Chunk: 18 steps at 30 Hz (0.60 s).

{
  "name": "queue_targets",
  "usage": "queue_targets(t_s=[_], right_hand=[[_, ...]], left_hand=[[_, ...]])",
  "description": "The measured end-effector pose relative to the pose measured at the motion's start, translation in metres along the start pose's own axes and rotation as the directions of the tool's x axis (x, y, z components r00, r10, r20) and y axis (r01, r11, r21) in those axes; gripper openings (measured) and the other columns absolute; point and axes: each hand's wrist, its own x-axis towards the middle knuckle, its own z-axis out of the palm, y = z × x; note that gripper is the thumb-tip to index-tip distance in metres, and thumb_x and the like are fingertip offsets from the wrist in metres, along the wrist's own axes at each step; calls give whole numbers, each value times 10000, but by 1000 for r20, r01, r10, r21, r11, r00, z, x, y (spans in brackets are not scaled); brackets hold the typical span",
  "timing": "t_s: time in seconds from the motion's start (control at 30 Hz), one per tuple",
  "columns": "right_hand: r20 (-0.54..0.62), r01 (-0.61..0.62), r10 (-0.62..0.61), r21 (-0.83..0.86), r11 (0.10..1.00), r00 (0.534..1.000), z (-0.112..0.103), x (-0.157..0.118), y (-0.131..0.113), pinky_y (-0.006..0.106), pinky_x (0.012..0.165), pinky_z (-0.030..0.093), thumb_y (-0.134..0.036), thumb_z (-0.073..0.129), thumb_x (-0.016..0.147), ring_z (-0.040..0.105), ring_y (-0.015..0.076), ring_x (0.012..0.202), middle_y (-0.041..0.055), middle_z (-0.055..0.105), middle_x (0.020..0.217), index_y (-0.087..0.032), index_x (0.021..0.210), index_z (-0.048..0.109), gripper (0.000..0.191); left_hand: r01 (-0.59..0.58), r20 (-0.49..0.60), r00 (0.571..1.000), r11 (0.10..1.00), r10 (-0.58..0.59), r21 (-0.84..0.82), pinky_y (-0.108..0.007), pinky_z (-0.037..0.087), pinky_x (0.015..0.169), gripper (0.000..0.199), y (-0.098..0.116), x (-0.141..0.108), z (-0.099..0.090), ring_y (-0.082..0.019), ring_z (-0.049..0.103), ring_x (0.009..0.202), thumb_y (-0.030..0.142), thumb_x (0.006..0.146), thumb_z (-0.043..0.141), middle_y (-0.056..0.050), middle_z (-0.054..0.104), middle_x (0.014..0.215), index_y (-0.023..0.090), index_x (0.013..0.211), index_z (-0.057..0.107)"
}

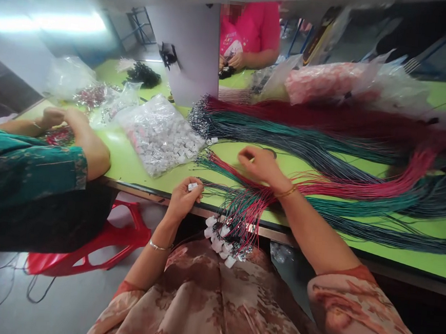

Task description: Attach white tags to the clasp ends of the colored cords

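Note:
My left hand is at the table's front edge, its fingers closed around a small white plastic connector. Dark wires run out to the right beside that hand. Above the spread of loose wires is my right hand, its fingers curled in towards the thumb; anything between the fingertips is too small to make out. Below it, red, green and black wires hang over the edge. White connectors on their ends dangle in a cluster by my lap.
A clear bag of white connectors lies left of centre. Long bundles of red wires and dark wires stretch rightward. A person in green sleeves works at left, another in pink across the table. A red stool stands below.

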Motion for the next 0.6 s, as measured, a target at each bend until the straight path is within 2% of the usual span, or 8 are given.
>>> queue_targets(t_s=[0.1,0.13,0.2,0.3,0.33,0.4,0.47,0.6], right_hand=[[-92,-231,212,-382,895,973,-18,10,43,330,748,371,-289,592,804,546,272,923,209,662,978,-89,918,687,250],[-91,-249,233,-425,870,968,-20,11,50,339,752,367,-288,588,808,537,288,946,223,657,980,-86,897,687,242],[-69,-215,204,-383,898,976,-20,7,49,336,745,361,-299,559,837,533,273,920,202,658,944,-97,864,678,236],[-34,-49,47,-47,998,998,-17,-7,10,290,678,351,-360,505,889,510,179,746,95,644,823,-129,864,638,269],[-16,7,-6,95,995,1000,-15,-14,-9,271,645,342,-391,489,902,486,152,688,56,624,773,-142,856,622,287],[125,104,-149,308,946,981,-10,-28,-44,247,607,325,-437,501,904,448,121,632,4,581,703,-156,844,606,305],[205,107,-199,389,915,958,0,-39,-68,240,585,304,-424,518,897,411,101,594,-21,536,654,-163,766,565,296],[184,31,-94,320,947,979,24,-50,-80,248,571,266,-384,530,892,393,97,578,-27,511,636,-174,720,506,272]], left_hand=[[9,6,1000,998,-8,-69,-181,392,446,213,0,3,3,-69,505,450,293,688,766,24,594,566,153,749,617],[12,5,1000,996,-12,-87,-180,399,448,215,0,4,4,-69,514,459,290,684,767,20,601,577,152,751,617],[21,-4,1000,994,-21,-104,-177,407,450,215,1,6,6,-70,524,469,284,675,766,17,605,582,150,746,613],[25,-25,999,996,-27,-83,-172,404,454,206,2,7,10,-65,520,469,278,675,749,21,604,580,149,743,603],[25,-35,999,997,-28,-74,-170,397,455,202,3,7,11,-61,514,467,275,679,740,24,605,584,150,747,597],[24,-60,998,998,-28,-64,-165,374,455,193,4,8,13,-55,496,461,271,685,724,35,597,577,155,753,584],[23,-77,997,998,-28,-63,-162,344,455,191,3,7,14,-50,468,452,265,684,717,51,569,547,159,754,574],[31,-85,996,994,-40,-103,-170,321,475,230,-2,7,14,-51,437,461,290,672,732,69,523,527,164,771,566]])
